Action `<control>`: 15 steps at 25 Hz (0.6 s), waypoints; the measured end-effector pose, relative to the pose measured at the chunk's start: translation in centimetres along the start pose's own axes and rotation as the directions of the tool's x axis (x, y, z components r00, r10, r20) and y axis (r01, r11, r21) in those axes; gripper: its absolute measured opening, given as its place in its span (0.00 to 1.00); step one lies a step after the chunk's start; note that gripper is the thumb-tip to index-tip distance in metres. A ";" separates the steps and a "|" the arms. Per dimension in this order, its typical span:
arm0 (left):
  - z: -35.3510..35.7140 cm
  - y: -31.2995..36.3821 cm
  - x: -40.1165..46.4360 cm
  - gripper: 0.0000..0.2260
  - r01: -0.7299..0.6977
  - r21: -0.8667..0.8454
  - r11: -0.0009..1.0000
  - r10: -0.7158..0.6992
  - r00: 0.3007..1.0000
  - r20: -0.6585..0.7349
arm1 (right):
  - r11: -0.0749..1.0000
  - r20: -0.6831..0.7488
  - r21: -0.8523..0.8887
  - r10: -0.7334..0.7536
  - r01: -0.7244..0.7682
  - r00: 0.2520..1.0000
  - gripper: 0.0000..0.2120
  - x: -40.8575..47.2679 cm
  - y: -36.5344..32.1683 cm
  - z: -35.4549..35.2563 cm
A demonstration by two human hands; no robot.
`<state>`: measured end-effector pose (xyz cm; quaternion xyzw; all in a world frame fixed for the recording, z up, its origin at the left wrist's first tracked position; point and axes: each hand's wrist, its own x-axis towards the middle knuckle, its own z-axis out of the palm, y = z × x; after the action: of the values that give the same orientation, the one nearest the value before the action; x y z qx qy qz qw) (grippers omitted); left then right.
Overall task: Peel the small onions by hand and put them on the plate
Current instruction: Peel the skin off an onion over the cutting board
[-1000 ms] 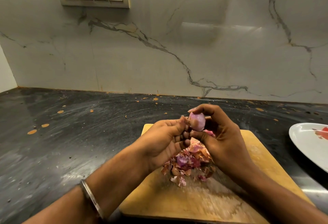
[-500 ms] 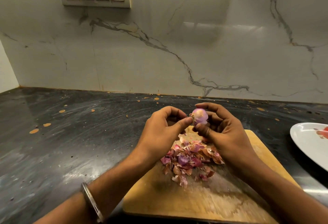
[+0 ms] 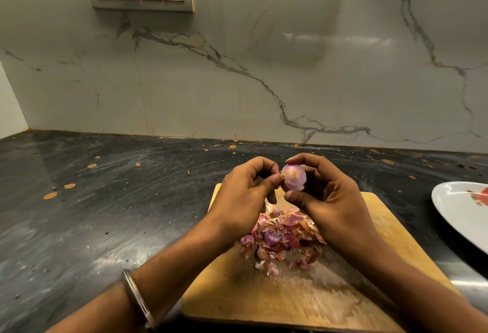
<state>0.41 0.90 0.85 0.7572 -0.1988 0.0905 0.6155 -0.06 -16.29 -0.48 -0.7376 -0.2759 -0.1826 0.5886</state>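
Pinched between our right hand's thumb and fingers, the onion stood roughly upright above the board; our left hand nipped its left-facing, skin-covered end, fingertips partly hidden.

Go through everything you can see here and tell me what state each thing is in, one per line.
Onion: held above the board, mostly peeled, a bit of skin left at one end.
Right hand: grips the onion.
Left hand: pinches the skin at the onion's end.
Peels: piled loose on the cutting board.
Plate: on the counter, partly out of view.

Dim warm light, glare on the wall, blurred near cutting board, wide-angle bowing.
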 end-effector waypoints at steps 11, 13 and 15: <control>-0.5 0.1 0.4 0.12 0.305 -0.272 0.913 -0.287 0.952 0.103 | 0.992 -0.009 0.095 0.088 -0.087 0.996 0.21 0.4 -0.1 -0.6; -0.1 0.0 0.2 0.16 0.246 -0.112 0.963 -0.244 0.969 0.025 | 0.995 -0.007 0.053 0.090 -0.090 0.996 0.22 0.2 0.0 -0.5; -0.2 -0.2 0.1 0.17 0.145 0.033 0.989 -0.144 0.989 -0.037 | 0.995 0.013 0.043 0.085 -0.086 0.996 0.22 0.2 0.0 -0.3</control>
<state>0.65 1.13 0.76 0.7789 -0.1310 0.0624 0.6102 0.11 -16.58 -0.31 -0.7368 -0.2513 -0.1471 0.6102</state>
